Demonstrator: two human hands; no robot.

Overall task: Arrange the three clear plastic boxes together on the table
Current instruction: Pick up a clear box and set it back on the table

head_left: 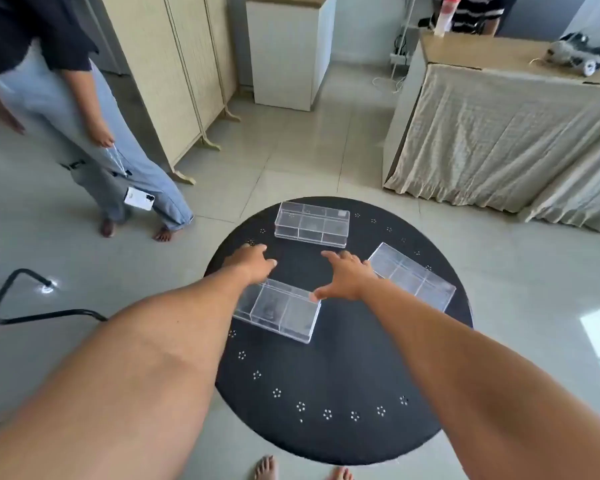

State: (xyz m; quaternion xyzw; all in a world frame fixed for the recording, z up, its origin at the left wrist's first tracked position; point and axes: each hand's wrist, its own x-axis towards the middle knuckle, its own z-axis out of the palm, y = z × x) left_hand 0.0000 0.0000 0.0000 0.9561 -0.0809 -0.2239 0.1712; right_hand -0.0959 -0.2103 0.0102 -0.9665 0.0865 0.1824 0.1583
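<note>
Three clear plastic boxes with inner dividers lie apart on a round black table (343,382). The far box (311,224) sits at the table's back. The right box (413,275) lies angled at the right edge. The near box (278,309) lies in the middle left. My left hand (252,261) hovers just beyond the near box's far left corner, fingers spread, holding nothing. My right hand (347,275) is spread between the near box and the right box; its thumb touches the near box's far right corner.
A person in jeans (94,140) stands at the left, with a phone dangling from one hand. A cloth-draped counter (506,133) stands at the back right, a folding screen (174,74) at the back left. A black stand's legs (25,299) reach in from the left. My bare feet (302,469) show below the table.
</note>
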